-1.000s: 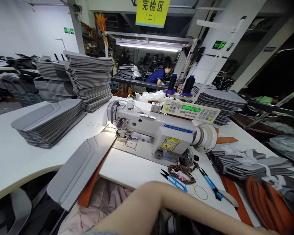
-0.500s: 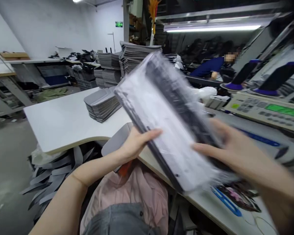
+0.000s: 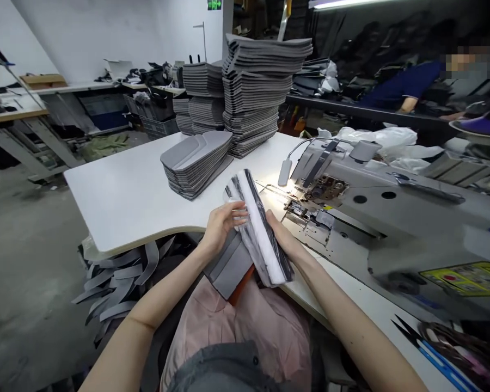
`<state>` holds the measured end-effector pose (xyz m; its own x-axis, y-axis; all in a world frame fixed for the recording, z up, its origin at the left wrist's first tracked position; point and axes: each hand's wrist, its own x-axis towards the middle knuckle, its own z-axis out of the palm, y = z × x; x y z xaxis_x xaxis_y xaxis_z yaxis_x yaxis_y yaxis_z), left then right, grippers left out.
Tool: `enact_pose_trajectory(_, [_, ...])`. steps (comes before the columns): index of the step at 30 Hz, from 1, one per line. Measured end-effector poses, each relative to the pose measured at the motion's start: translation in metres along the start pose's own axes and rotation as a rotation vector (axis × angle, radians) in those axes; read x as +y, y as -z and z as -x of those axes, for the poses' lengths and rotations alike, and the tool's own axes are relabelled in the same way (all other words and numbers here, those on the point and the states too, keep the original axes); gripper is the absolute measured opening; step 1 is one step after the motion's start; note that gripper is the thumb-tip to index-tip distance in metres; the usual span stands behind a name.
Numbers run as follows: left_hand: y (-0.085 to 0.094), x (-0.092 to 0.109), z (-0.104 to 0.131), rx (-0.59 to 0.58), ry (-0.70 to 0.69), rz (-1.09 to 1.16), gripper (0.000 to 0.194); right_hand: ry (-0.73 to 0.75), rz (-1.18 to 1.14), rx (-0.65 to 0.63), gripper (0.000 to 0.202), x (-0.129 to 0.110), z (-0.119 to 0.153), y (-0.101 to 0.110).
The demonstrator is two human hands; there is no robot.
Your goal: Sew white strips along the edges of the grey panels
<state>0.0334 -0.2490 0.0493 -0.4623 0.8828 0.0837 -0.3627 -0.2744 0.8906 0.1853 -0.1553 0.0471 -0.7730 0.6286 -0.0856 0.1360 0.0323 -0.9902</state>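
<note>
A flat package in clear, wrinkled plastic, with white and black showing through, is tilted above my lap at the table edge. My right hand grips its right side, the thumb along the edge and the other fingers hidden behind. My left hand lies against the left side of the package with its fingers stretched out and slightly apart. Below that hand, grey padded pieces rest on my lap, partly covered by the package. An orange patch shows beneath them.
A sewing machine with a lit needle area stands right of my hands. Stacked grey pads and taller piles stand on the white table. Blue-handled scissors lie front right. Grey strips hang at left. A co-worker's arm shows behind.
The package has come lower and turned, now showing narrower. My left hand has loosened from its edge, while my right stays on it. The view has shifted, bringing the sewing machine into sight.
</note>
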Motion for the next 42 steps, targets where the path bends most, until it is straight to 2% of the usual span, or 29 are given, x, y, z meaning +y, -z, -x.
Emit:
enact_pose_trajectory(2, [-0.005, 0.001, -0.011, -0.049, -0.041, -0.082, 0.034, -0.021, -0.005, 0.033, 0.062, -0.006, -0.007, 0.005])
enact_pose_trajectory(4, [-0.002, 0.0, -0.023, -0.023, -0.108, -0.157, 0.03, -0.11, 0.041, 0.06, 0.063, -0.006, -0.014, 0.016])
enact_pose_trajectory(8, [0.025, -0.006, -0.043, 0.12, -0.241, -0.24, 0.025, -0.28, 0.022, 0.095, 0.045, 0.01, -0.018, 0.035])
enact_pose_trajectory(10, [0.04, -0.009, -0.047, 0.181, -0.241, -0.264, 0.022, -0.271, 0.039, 0.105, 0.041, 0.017, -0.015, 0.037])
enact_pose_trajectory(12, [0.05, -0.011, -0.046, 0.207, -0.238, -0.298, 0.02, -0.206, 0.238, 0.11, 0.038, 0.016, -0.009, 0.034])
enact_pose_trajectory(16, [0.051, -0.013, -0.043, 0.062, -0.246, -0.351, 0.025, 0.123, 0.91, 0.279, 0.038, -0.002, 0.0, 0.024])
enact_pose_trajectory(17, [0.05, -0.014, -0.043, 0.036, -0.243, -0.345, 0.025, 0.212, 0.972, 0.298, 0.037, -0.008, -0.001, 0.021])
enact_pose_trajectory(19, [0.046, -0.018, -0.043, 0.015, -0.21, -0.361, 0.028, 0.302, 0.975, 0.249, 0.036, -0.017, -0.01, 0.014])
enact_pose_trajectory(23, [0.043, -0.026, -0.047, -0.093, -0.066, -0.633, 0.034, 0.153, 0.944, 0.121, 0.034, -0.019, -0.044, 0.005])
enact_pose_trajectory(26, [0.043, -0.029, -0.051, -0.139, -0.09, -0.795, 0.032, 0.129, 0.926, 0.11, 0.018, -0.013, -0.062, 0.003])
enact_pose_trajectory(29, [0.043, -0.032, -0.054, -0.176, -0.073, -0.785, 0.028, 0.118, 0.926, 0.147, 0.017, -0.009, -0.063, 0.003])
enact_pose_trajectory(31, [0.044, -0.034, -0.055, -0.18, -0.046, -0.724, 0.033, 0.112, 0.969, 0.185, 0.018, -0.008, -0.059, 0.002])
enact_pose_trajectory(33, [0.044, -0.034, -0.054, -0.181, -0.065, -0.698, 0.038, 0.181, 1.026, 0.235, 0.018, -0.009, -0.055, -0.002])
enact_pose_trajectory(36, [0.044, -0.032, -0.052, -0.267, -0.145, -0.762, 0.035, 0.442, 1.053, 0.39, 0.02, -0.022, -0.047, -0.006])
enact_pose_trajectory(39, [0.045, -0.027, -0.054, -0.367, -0.232, -0.88, 0.025, 0.752, 0.955, 0.651, 0.018, -0.047, -0.034, -0.005])
enact_pose_trajectory(41, [0.045, -0.025, -0.055, -0.385, -0.268, -0.95, 0.019, 0.859, 0.842, 0.774, 0.015, -0.062, -0.024, -0.001])
enact_pose_trajectory(42, [0.045, -0.024, -0.055, -0.38, -0.28, -0.975, 0.015, 0.864, 0.787, 0.795, 0.014, -0.066, -0.019, 0.001])
